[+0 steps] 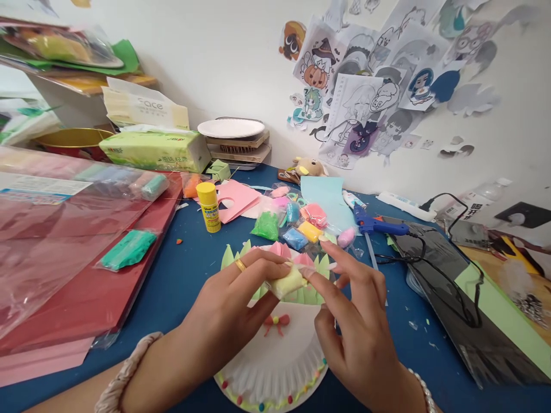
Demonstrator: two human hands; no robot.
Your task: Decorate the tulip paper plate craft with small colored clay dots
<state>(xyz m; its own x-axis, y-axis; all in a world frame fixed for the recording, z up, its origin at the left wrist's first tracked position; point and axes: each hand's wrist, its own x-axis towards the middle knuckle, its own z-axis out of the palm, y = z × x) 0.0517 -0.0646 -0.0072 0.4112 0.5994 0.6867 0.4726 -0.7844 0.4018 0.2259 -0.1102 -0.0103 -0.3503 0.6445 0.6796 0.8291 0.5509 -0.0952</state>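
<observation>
My left hand [241,292] pinches a small clear packet of pale yellow modelling clay [287,284] between its thumb and fingers. At the packet's right end, the index fingertip of my right hand [359,310] touches the wrapper; its other fingers are spread and its thumb is held apart. Directly below lies a white paper plate [275,361] with a red clay bow [276,324] and a rim dotted with coloured clay balls on a yellow-green strand. Behind the packet, green paper leaves [321,267] and pink folded paper stand along the plate's upper part, partly hidden by my hands.
Several clay packets, such as a green one [266,225], lie behind the plate. A glue stick [209,207] stands left of them. On the right are a blue glue gun [381,225] with its cord and a black sheet [456,287]. Red sheets in plastic [129,287] cover the left.
</observation>
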